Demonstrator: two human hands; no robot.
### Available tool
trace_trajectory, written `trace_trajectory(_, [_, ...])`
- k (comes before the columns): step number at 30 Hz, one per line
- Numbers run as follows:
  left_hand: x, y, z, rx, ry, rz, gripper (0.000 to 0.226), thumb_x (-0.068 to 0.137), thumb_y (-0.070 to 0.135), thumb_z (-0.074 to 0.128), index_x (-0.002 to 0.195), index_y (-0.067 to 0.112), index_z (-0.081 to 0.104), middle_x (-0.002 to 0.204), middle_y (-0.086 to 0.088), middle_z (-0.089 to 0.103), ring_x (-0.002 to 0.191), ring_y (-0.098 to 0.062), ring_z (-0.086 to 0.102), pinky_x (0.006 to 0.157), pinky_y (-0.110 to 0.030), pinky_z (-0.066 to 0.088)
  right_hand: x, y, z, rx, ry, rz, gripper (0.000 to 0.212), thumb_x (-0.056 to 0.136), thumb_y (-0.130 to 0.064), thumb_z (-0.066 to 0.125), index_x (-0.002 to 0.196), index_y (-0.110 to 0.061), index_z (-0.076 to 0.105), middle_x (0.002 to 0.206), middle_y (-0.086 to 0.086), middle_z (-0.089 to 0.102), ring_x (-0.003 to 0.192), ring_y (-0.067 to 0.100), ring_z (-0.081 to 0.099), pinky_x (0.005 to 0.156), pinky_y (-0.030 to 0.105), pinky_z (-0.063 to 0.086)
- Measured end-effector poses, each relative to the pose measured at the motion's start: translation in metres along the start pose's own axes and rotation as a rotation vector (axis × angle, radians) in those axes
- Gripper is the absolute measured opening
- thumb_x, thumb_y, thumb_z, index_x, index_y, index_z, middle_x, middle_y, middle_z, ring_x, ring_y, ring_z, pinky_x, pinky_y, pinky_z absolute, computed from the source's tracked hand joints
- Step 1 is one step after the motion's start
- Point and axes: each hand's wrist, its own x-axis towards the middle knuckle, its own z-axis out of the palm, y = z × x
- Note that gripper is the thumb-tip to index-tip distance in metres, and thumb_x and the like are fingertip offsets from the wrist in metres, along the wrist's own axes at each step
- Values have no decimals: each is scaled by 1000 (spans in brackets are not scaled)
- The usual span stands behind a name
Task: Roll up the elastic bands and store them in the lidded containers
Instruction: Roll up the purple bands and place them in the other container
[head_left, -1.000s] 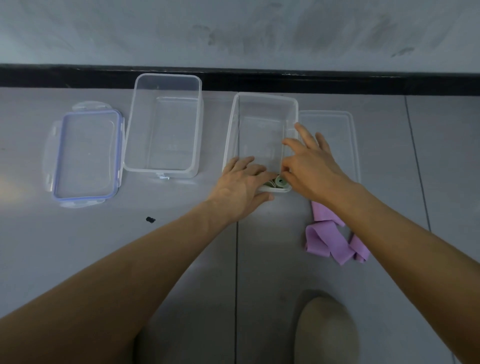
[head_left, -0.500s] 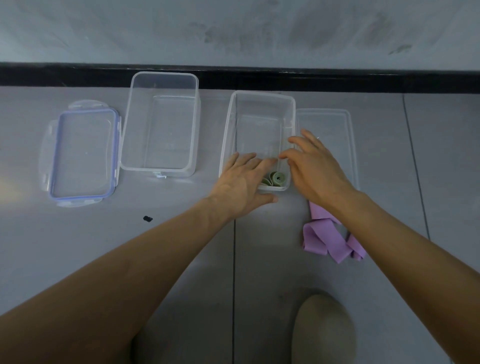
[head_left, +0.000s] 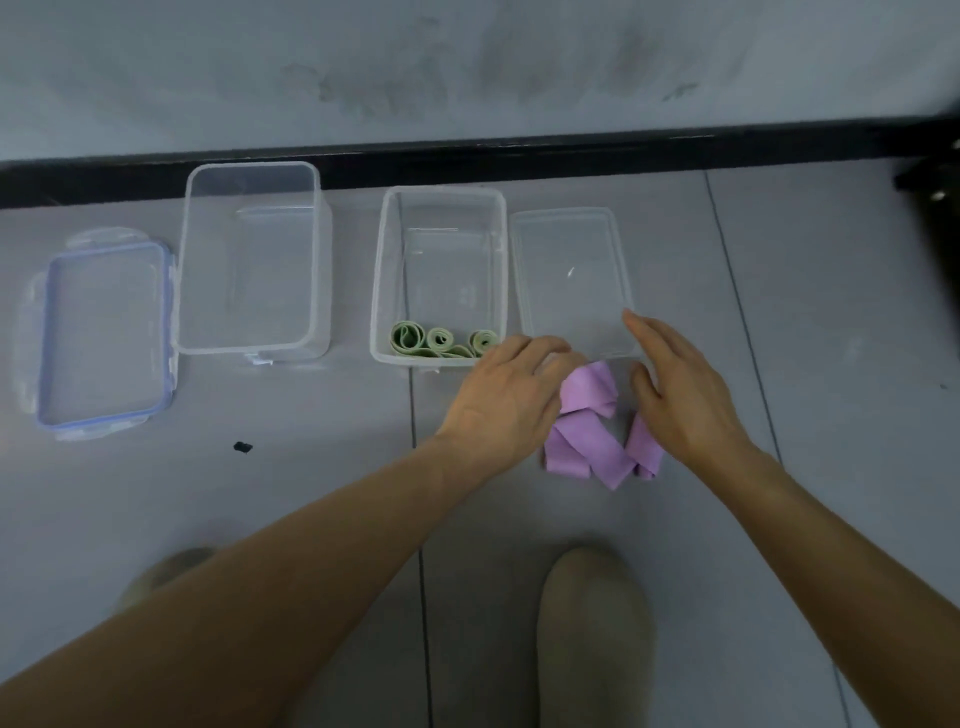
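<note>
A: What carries everything?

B: A grey tiled floor, meeting a wall along a black skirting strip at its far edge. The person's two shoes show at the near edge.

A: The biggest things on it?

B: Two clear containers, long axes running from the near edge toward the wall. The left container stands close to the skirting and holds nothing. The right container stands mid-floor. Each has its lid lying flat alongside, parallel to it: a blue-rimmed lid toward the left edge, and a plain clear lid just right of the right container.

A: And the bands?

B: The green band lies inside the right container against its near wall, wound into three loose coils in a row, running left to right, spiral ends facing up. The purple band lies on the floor just nearer than the clear lid, unrolled, crumpled into flat folds, sprawling roughly from the lid's near edge toward the shoes.

A: The hands?

B: The left hand is palm down, fingers loosely spread, at the band's left side by the container's near right corner. The right hand is also open, fingers extended toward the lid, covering the band's right side. Neither grips anything; whether they touch the band I cannot tell.

A: Smallest thing?

B: A dark speck on the floor, near the blue-rimmed lid.
</note>
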Motion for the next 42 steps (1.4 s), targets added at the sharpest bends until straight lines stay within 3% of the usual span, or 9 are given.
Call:
trace_trajectory(6, [-3, 31, 43, 22, -213, 11, 48, 71, 18, 73, 119, 14, 66, 111, -10, 66, 95, -34, 61, 86, -37, 52, -38, 48, 1, 20, -26, 88, 61, 98, -13, 45, 155, -27, 26, 160, 4, 29, 145, 22, 31, 113, 40, 36])
trace_trajectory(9, [-9, 39, 59, 46, -358, -23, 45, 78, 27, 49, 119, 16, 65, 112, -8, 63, 94, -33, 59, 84, -38, 52, -55, 61, 8, 20, -81, 123, 61, 99, -20, 47, 155, -27, 25, 161, 4, 27, 147, 22, 28, 113, 36, 32])
trace_trajectory(13, [-14, 35, 76, 128, -484, -11, 45, 75, 38, 46, 110, 21, 68, 114, -7, 63, 100, -33, 61, 87, -42, 53, -68, 68, 23, -26, -113, 36, 63, 92, -46, 38, 150, -23, 38, 155, 10, 38, 143, 28, 34, 114, 39, 33])
trace_trajectory(20, [-11, 42, 86, 204, -403, -4, 43, 72, 47, 50, 101, 22, 69, 107, -6, 63, 96, -32, 56, 81, -37, 37, -72, 73, 41, -173, -120, -40, 62, 86, -55, 52, 133, -16, 60, 143, 18, 51, 134, 41, 45, 107, 49, 43])
trace_trajectory(27, [-9, 55, 93, 222, -285, -49, 26, 81, 38, 51, 90, 25, 71, 93, 2, 66, 90, -29, 59, 77, -34, 42, -75, 64, 51, -213, -153, -132, 57, 79, -62, 55, 129, -35, 62, 149, 14, 45, 144, 39, 30, 110, 59, 32])
trace_trajectory(33, [-7, 51, 83, 93, -163, -82, 18, 72, 27, 76, 88, 24, 70, 83, 5, 68, 74, -24, 59, 70, -31, 35, -73, 51, 51, -105, 59, -145, 32, 85, -37, 66, 117, -33, 69, 146, 14, 50, 142, 38, 34, 113, 56, 27])
trace_trajectory(36, [-5, 50, 64, 49, -68, -80, 13, 79, 27, 62, 85, 21, 71, 77, 2, 68, 68, -23, 60, 66, -30, 36, -64, 30, 41, 18, 162, -191, 26, 84, -17, 70, 110, -20, 72, 127, 13, 63, 130, 38, 48, 108, 41, 36])
trace_trajectory(38, [-8, 46, 48, -55, -54, -219, 31, 90, 34, 43, 92, 19, 70, 83, -3, 70, 73, -27, 61, 70, -30, 36, -56, 9, 30, 104, 167, -179, 20, 84, -15, 66, 103, -14, 73, 106, 9, 70, 108, 32, 60, 96, 28, 39])
trace_trajectory(42, [-27, 31, 12, -214, -10, -417, 32, 99, 35, 38, 102, 20, 65, 91, -2, 70, 82, -21, 62, 71, -23, 37, -45, -39, 16, 305, 35, -41, 23, 95, -37, 55, 104, -25, 73, 88, 1, 72, 79, 24, 65, 70, 37, 51])
